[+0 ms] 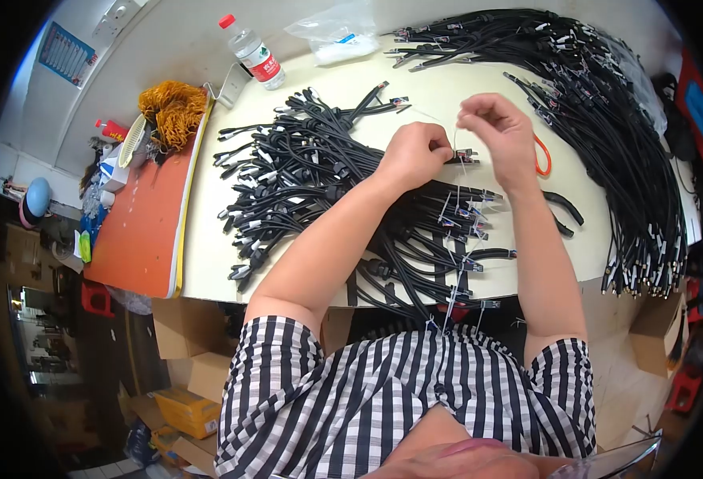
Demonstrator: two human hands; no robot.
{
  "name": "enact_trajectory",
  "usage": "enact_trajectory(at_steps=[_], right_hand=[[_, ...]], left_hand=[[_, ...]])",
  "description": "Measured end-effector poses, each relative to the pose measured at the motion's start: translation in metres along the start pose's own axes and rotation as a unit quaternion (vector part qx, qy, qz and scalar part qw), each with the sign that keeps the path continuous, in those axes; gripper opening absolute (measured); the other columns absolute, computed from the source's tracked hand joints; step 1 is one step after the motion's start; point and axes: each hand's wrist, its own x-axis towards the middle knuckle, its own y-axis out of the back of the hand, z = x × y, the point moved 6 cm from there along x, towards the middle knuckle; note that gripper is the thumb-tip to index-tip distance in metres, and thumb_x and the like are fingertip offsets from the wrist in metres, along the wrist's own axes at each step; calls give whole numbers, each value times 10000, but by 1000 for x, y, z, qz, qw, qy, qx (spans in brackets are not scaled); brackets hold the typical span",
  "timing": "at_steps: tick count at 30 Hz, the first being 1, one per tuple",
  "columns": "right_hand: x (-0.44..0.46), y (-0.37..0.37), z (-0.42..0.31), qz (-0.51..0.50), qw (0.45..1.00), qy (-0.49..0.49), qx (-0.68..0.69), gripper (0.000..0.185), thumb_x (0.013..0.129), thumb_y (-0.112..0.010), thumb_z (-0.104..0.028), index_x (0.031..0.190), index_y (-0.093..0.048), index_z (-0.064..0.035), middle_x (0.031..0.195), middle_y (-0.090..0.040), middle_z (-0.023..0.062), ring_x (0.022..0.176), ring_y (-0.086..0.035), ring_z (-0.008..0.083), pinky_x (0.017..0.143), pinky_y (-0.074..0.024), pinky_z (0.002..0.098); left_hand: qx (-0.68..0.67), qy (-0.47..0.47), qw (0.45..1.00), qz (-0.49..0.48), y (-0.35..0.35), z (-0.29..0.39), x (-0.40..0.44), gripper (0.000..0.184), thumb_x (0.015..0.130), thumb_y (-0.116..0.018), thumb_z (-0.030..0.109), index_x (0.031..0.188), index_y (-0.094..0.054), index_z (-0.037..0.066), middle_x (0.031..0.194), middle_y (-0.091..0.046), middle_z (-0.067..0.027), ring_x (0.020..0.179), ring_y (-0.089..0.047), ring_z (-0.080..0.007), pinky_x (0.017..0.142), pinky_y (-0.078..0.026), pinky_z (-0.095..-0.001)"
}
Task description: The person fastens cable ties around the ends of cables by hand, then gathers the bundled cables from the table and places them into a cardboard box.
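Observation:
My left hand [417, 156] is closed around a black cable whose connector end [465, 156] sticks out past the fingers. Close to its right, my right hand [499, 137] is raised with thumb and fingers pinched on a thin white tie [457, 137], which runs down by the connector. Beneath both hands lies a large pile of black cables [343, 152] with white-marked plugs. More thin white ties [463, 259] lie loosely across the connectors nearest my body.
An orange loop [543, 156] and a curved black piece [565, 209] lie right of my right forearm. Another large cable bundle [631, 160] curves along the right edge. A water bottle [257, 60] and a clear plastic bag [339, 44] stand behind. An orange-brown board [148, 219] is left.

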Motion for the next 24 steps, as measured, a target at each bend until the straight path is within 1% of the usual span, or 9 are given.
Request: enact_trajectory(at_steps=[2,5,6,8,13,15,18,21,24], right_hand=[[2,8,-5,8,998,4,65,201,830,-654,-3,1031,-657,-2,894,-655,27,829,-608,89,805,-480,233],[2,16,10,-41,992,-89,-85,262,840,-672,-104,1091,-662,-29,964,-660,35,942,-573,111,842,-454,262],[0,17,7,-38,992,-89,-85,262,840,-672,-104,1091,-662,-29,964,-660,35,942,-573,111,842,-454,262],[-5,1,-5,-141,947,-10,-289,263,804,-694,-136,1055,-683,-59,939,-657,37,924,-569,138,837,-443,285],[-6,-7,2,-138,946,0,-294,118,755,-683,-97,855,-653,-42,771,-622,32,812,-540,163,769,-416,307],[-9,-12,-8,-122,939,64,-316,76,757,-657,-75,794,-611,-28,731,-604,43,768,-517,172,731,-406,316],[-12,-17,-6,-114,932,106,-329,58,767,-636,-68,791,-603,-27,738,-606,49,778,-521,180,724,-403,318],[-5,-9,9,-85,956,66,-274,55,779,-627,-58,786,-595,-13,734,-604,32,750,-531,147,697,-403,290],[-8,-10,20,-98,980,-20,-173,62,806,-626,-55,788,-591,-7,736,-602,4,719,-535,92,664,-407,245]], left_hand=[[-7,15,1000,-2,2,0,0,131,794,-679,105,850,-682,-13,721,-666,-106,665,-611,-165,635,-479,-309],[-24,22,999,4,1,-3,0,139,779,-692,117,846,-690,-5,725,-667,-131,681,-628,-216,653,-490,-327],[-36,15,999,17,3,-1,1,138,760,-701,120,834,-698,4,724,-666,-159,691,-648,-271,669,-501,-349],[-33,17,999,18,2,-2,1,145,760,-705,124,837,-697,2,727,-666,-162,692,-649,-270,670,-501,-348],[-16,21,999,19,2,-2,1,152,760,-712,130,833,-696,-3,739,-672,-159,691,-651,-257,671,-502,-344],[-46,44,998,3,1,-6,3,123,810,-680,97,869,-677,-11,734,-667,-79,668,-589,-124,639,-472,-285],[-89,94,991,-15,3,-12,5,118,820,-678,92,863,-671,-18,729,-664,-66,677,-584,-111,639,-468,-277],[-54,22,998,-22,-3,-10,2,118,766,-702,104,830,-699,5,735,-672,-139,668,-637,-226,650,-496,-330],[-80,26,996,-7,-4,-11,1,108,758,-698,100,816,-695,10,734,-674,-134,670,-641,-234,653,-497,-333]])
